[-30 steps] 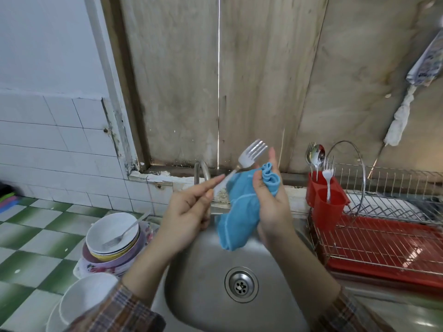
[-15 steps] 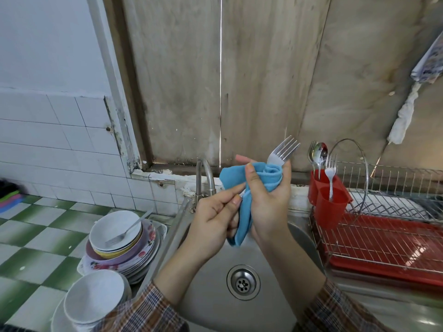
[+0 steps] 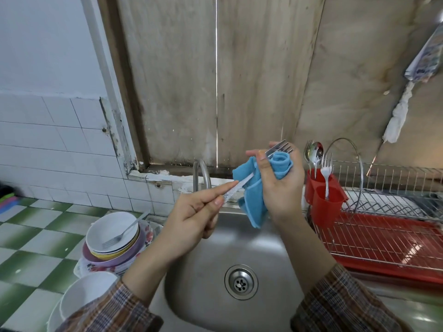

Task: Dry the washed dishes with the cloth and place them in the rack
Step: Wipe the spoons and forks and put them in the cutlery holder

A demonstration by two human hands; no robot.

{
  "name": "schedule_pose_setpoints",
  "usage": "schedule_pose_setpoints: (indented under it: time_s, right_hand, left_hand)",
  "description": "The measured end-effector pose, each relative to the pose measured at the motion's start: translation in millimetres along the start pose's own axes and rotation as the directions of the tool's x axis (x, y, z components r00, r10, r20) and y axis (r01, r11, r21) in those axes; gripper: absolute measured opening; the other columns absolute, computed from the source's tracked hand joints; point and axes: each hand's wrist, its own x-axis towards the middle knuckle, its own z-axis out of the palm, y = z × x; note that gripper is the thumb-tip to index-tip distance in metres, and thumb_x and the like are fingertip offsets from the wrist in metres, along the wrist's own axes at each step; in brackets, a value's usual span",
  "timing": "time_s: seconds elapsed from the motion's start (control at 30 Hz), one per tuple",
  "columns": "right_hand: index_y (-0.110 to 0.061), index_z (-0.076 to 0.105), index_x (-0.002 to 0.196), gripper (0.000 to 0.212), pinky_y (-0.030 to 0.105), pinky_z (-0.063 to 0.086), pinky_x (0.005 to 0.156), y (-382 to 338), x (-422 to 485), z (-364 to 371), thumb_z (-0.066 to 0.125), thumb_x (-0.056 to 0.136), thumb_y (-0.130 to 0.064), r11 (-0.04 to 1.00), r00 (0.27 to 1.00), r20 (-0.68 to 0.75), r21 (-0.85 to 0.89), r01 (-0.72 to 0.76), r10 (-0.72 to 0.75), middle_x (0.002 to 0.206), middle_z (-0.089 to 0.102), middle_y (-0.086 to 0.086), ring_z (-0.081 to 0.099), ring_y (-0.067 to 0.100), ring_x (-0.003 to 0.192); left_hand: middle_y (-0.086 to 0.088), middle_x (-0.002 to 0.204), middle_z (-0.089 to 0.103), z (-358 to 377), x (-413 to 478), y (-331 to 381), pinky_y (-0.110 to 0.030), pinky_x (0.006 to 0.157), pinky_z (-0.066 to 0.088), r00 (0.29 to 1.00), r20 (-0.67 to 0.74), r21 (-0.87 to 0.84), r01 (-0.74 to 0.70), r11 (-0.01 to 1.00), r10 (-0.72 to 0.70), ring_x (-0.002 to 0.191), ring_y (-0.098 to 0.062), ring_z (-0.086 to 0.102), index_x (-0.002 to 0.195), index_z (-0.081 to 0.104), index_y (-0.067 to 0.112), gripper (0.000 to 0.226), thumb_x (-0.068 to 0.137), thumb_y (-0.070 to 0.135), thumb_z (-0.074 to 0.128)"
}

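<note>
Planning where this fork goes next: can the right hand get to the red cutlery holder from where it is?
Probably yes. The right hand, holding the blue cloth round the fork, is just beside the red cutlery holder, with nothing between them.

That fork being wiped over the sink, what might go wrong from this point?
The left hand only pinches the fork by its handle end, so it might slip into the sink below. The tines poke out of the blue cloth close to the fingers of the right hand and could prick them. The cloth's loose tail hangs over the basin and may get wet.
</note>
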Motion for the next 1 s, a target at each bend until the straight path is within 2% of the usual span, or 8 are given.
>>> schedule_pose_setpoints:
  time_s: [0.1,0.3,0.4,0.47,0.57,0.77,0.87,1.0]
  right_hand:
    - [-0.026,0.048,0.093,0.027,0.021,0.052,0.072,0,8,-7,0.068,0.088,-0.009,0.995,0.999,-0.025,-0.091,0.034,-0.036,0.086,0.063,-0.007,0.065,0.007,0.079]
    - [-0.028,0.050,0.078,0.022,0.010,0.047,0.067,-1,26,-21,0.066,0.090,-0.020,0.947,0.996,0.087,-0.321,0.005,0.024,0.072,0.060,-0.015,0.058,-0.009,0.070]
    - [-0.030,0.050,0.080,0.020,0.018,0.049,0.074,3,34,-29,0.063,0.093,-0.023,0.928,0.999,0.021,-0.373,-0.021,0.031,0.080,0.058,-0.013,0.058,-0.006,0.074]
    - [-0.031,0.052,0.086,0.014,0.028,0.052,0.081,6,38,-35,0.062,0.094,-0.023,0.938,0.998,-0.056,-0.343,-0.052,0.035,0.086,0.063,-0.010,0.062,0.000,0.080]
    - [-0.036,0.057,0.105,0.020,0.033,0.055,0.087,8,39,-39,0.064,0.092,-0.022,0.954,0.996,-0.060,-0.289,-0.083,0.069,0.096,0.070,-0.003,0.067,0.007,0.089]
    - [-0.037,0.045,0.137,0.056,0.021,0.052,0.081,3,40,-32,0.068,0.089,-0.018,0.966,0.994,0.081,-0.252,-0.049,0.071,0.093,0.064,-0.012,0.060,0.001,0.084]
    - [-0.037,0.055,0.127,0.045,0.037,0.056,0.089,1,53,-35,0.068,0.090,-0.015,0.960,0.998,-0.018,-0.274,-0.056,0.053,0.108,0.067,0.002,0.066,0.016,0.095]
    - [-0.036,0.063,0.105,0.028,0.045,0.058,0.081,-3,71,-46,0.066,0.090,-0.012,0.927,1.000,-0.027,-0.374,-0.009,-0.001,0.092,0.070,0.003,0.069,0.022,0.086]
  left_hand:
    - [0.011,0.049,0.028,-7,2,3,-0.014,0.040,0.029,1.000,0.018,0.057,-0.010,0.998,0.009,0.044,-0.006,0.025,0.117,0.063,0.025,0.035,0.088,0.015,0.046]
    - [0.014,0.048,0.032,-23,7,5,-0.011,0.044,0.029,1.000,0.013,0.173,-0.009,0.985,0.007,0.045,-0.003,0.028,0.115,0.067,0.040,0.040,0.088,0.017,0.047]
    - [0.015,0.048,0.032,-29,8,2,-0.010,0.044,0.028,1.000,-0.020,0.181,-0.016,0.983,0.019,0.044,-0.001,0.028,0.118,0.066,0.033,0.037,0.095,0.009,0.049]
    - [0.014,0.048,0.031,-29,8,-3,-0.010,0.044,0.028,0.998,-0.059,0.173,-0.012,0.985,0.023,0.044,-0.001,0.027,0.117,0.063,0.023,0.034,0.099,0.001,0.044]
    - [0.014,0.049,0.032,-22,13,-12,-0.012,0.046,0.029,0.993,-0.085,0.198,-0.058,0.978,0.076,0.045,-0.003,0.028,0.121,0.059,0.028,0.033,0.095,0.016,0.044]
    - [0.014,0.051,0.040,6,39,-32,-0.021,0.054,0.036,0.987,-0.010,0.283,-0.149,0.948,0.158,0.049,-0.004,0.037,0.129,0.051,0.038,0.035,0.098,0.025,0.041]
    - [0.011,0.055,0.046,20,49,-38,-0.024,0.059,0.040,0.981,0.050,0.342,-0.192,0.920,0.186,0.053,-0.007,0.043,0.130,0.046,0.041,0.038,0.099,0.019,0.039]
    - [0.007,0.076,0.062,31,70,-43,-0.017,0.074,0.046,0.982,0.105,0.457,-0.187,0.869,0.156,0.073,-0.008,0.060,0.132,0.044,0.037,0.046,0.099,0.005,0.046]
